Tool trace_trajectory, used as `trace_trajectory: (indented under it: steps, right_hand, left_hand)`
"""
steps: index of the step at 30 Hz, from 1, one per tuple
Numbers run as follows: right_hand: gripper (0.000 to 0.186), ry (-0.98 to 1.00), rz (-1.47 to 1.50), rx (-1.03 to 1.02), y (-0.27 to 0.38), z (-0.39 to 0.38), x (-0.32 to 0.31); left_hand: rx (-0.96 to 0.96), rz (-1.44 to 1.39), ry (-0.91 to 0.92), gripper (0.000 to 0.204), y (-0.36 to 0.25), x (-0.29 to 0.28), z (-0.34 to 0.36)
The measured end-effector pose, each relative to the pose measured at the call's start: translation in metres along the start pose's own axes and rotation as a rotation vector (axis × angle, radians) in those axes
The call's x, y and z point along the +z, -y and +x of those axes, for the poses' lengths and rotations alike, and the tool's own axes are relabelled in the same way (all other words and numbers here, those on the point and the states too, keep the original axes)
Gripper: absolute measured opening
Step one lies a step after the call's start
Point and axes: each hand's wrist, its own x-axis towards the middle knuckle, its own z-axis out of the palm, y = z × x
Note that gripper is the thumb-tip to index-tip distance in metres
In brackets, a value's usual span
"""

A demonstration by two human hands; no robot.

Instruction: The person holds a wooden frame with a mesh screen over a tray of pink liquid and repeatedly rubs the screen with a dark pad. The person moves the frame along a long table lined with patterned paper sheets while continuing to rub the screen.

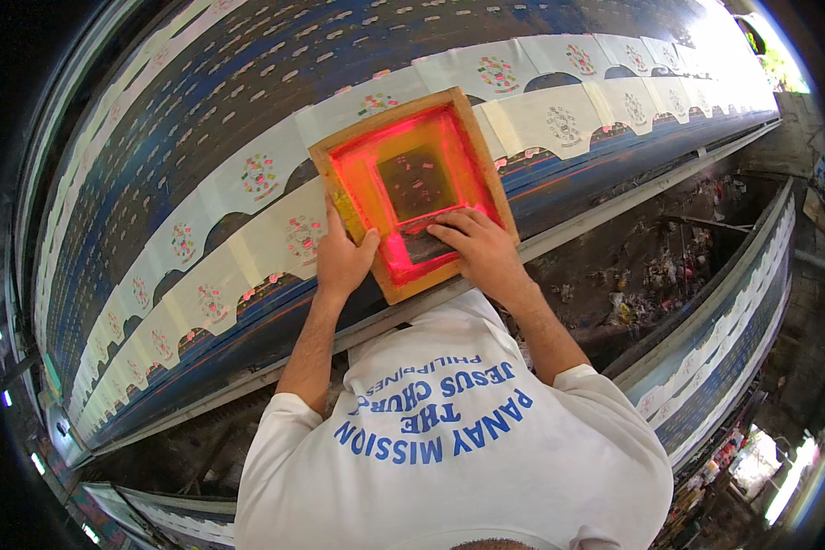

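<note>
A wooden-framed printing screen (pixel 475 115) lies tilted over a row of white cloth pieces on the long table. Bright pink-red ink rings its inside, around a yellowish mesh with a darker square (pixel 417 181) in the middle. My left hand (pixel 344 257) grips the frame's lower left side, with the thumb over the wood and fingers along the outer edge. Inside the frame, near its lower side, my right hand (pixel 486 246) holds a dark, flat squeegee (pixel 420 246) smeared with pink ink. Its fingers lie bent over the squeegee's upper edge. Cloth under the screen is hidden.
White cloth pieces (pixel 545 115) with small colourful prints run in rows along the dark blue, ink-spotted table (pixel 275 101). A metal rail (pixel 614 203) edges its near side. Behind me on the right, another long table (pixel 724 367) carries similar cloth. Litter (pixel 651 293) lies between them.
</note>
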Motion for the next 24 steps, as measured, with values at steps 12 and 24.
trace_trajectory:
  steps: [12,24]
  right_hand:
    - [0.058,0.026,-0.024,-0.063,-0.062,-0.008,-0.033]
    - [0.048,0.108,0.110,-0.038,-0.090,0.086,-0.044]
  left_hand:
    - [-0.002,-0.086,0.024,0.105,-0.020,0.051,0.026]
    - [-0.098,-0.066,0.038,0.102,-0.030,0.051,0.027]
